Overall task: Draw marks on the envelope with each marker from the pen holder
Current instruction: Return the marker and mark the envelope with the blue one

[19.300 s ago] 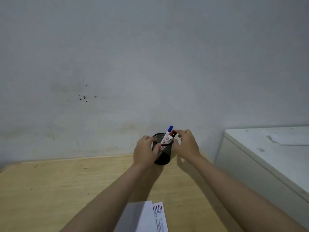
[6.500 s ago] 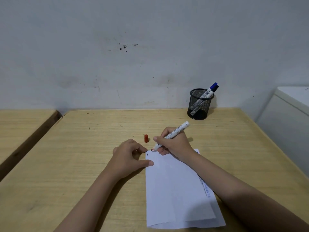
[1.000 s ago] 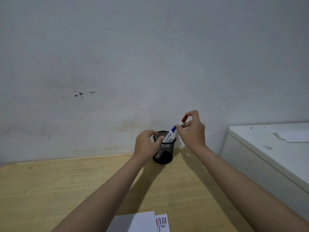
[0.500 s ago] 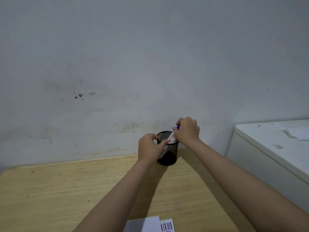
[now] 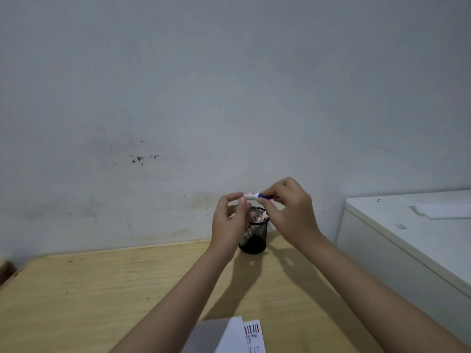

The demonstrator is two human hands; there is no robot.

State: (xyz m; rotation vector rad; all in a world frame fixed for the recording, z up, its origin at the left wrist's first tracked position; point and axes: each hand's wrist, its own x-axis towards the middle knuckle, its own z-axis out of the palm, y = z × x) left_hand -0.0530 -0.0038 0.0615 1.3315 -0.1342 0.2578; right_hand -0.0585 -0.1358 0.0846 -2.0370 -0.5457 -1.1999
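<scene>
I hold a white marker with a blue cap (image 5: 253,196) level above the black mesh pen holder (image 5: 255,234). My left hand (image 5: 229,222) pinches its white barrel end. My right hand (image 5: 289,208) grips the blue cap end. Another marker (image 5: 260,219) lies inside the holder, its top just showing at the rim. The white envelope (image 5: 226,336) with a red and blue printed mark lies at the near edge of the wooden table (image 5: 102,296), partly cut off by the frame.
A grey wall rises right behind the holder. A white cabinet (image 5: 418,240) stands to the right of the table, with a paper sheet (image 5: 443,208) on top. A second wooden surface peeks in at the far left (image 5: 5,270).
The red-capped marker went into the holder. The blue-capped marker came out and now sits level between both hands above the holder. My left hand left the holder's rim.
</scene>
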